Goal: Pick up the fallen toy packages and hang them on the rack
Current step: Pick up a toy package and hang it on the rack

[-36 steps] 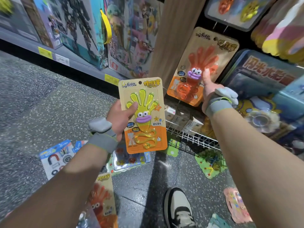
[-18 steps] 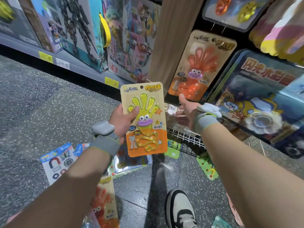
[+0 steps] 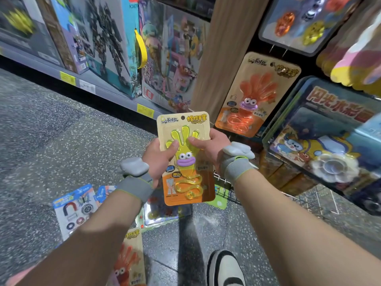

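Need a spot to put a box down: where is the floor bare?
Bare floor stretches left, between the shelf edge and the magnet package. Another patch lies right of the shoe. Crowded: overlapping packages from the magnet package to the green card.

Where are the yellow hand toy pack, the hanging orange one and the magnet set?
yellow hand toy pack (image 3: pixel 185 162): head view, the toy's purple mouth.
hanging orange pack (image 3: pixel 249 104): head view, its purple face.
magnet set (image 3: pixel 73 211): head view, card middle.
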